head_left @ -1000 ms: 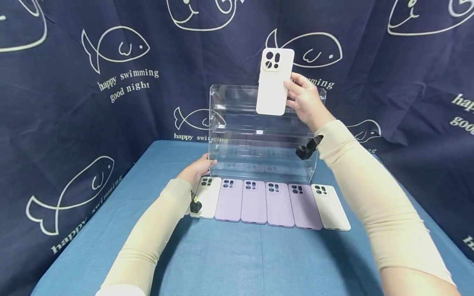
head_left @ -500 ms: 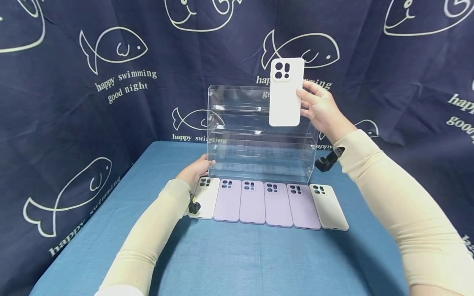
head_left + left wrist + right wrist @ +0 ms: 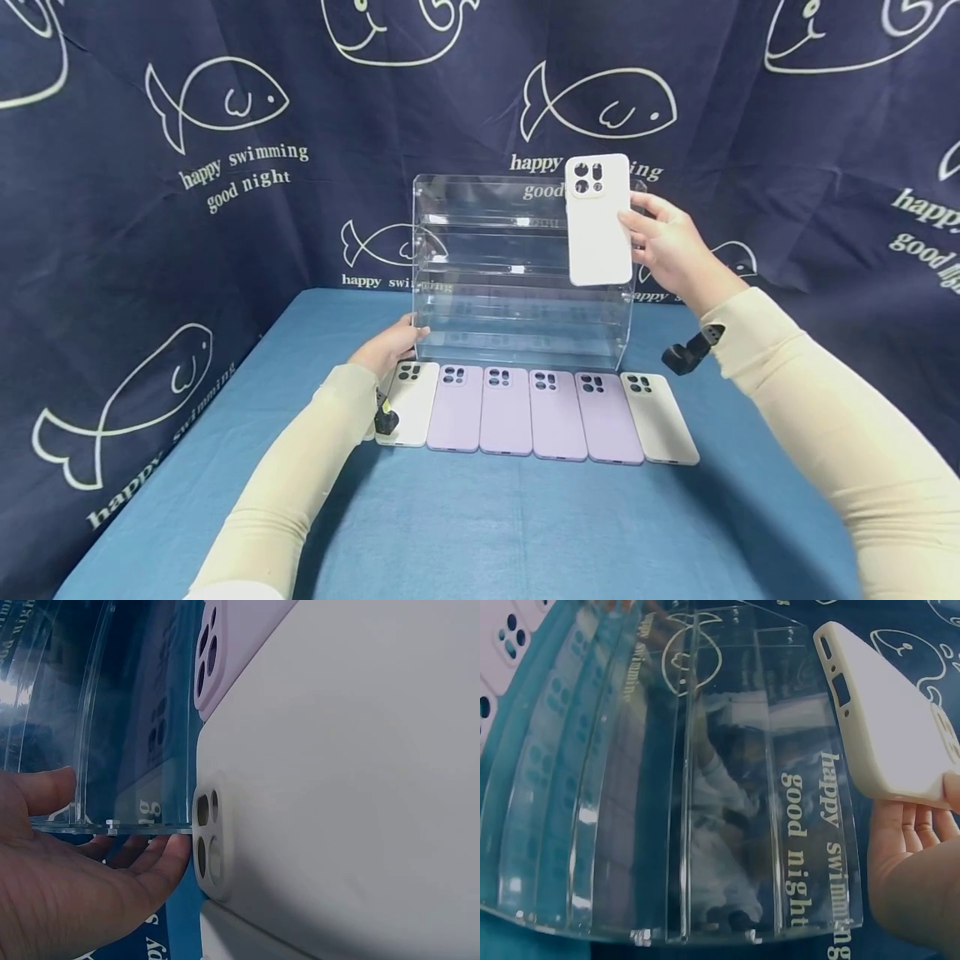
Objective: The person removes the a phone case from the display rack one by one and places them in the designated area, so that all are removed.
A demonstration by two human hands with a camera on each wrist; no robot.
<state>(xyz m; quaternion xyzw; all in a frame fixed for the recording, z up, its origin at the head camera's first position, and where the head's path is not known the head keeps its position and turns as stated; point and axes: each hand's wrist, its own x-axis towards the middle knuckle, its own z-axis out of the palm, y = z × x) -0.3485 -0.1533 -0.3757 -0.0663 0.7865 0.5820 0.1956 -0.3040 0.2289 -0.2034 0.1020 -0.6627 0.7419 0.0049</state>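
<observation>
My right hand (image 3: 671, 250) holds a white phone case (image 3: 598, 237) upright by its right edge, thumb on the back face. The case is raised in front of the upper right of a clear tiered display rack (image 3: 480, 250). In the right wrist view the case (image 3: 889, 712) shows its bottom edge with the port cutout, beside the rack's top tier. My left hand (image 3: 388, 343) grips the rack's left side panel low down. In the left wrist view the thumb of that hand (image 3: 82, 892) lies inside the panel, with the fingers outside it.
Before the rack lies a row of phone cases: several purple ones (image 3: 506, 412) between a white one (image 3: 411, 408) at left and another white case (image 3: 662, 421) at right. Part of a further pale case (image 3: 240, 934) shows below. Blue cloth (image 3: 480, 525) covers the table; a printed curtain (image 3: 360, 133) hangs behind.
My right hand has lowered the white case and carried it rightward, from above the rack's top edge to in front of its upper right. My left hand keeps its grip on the rack.
</observation>
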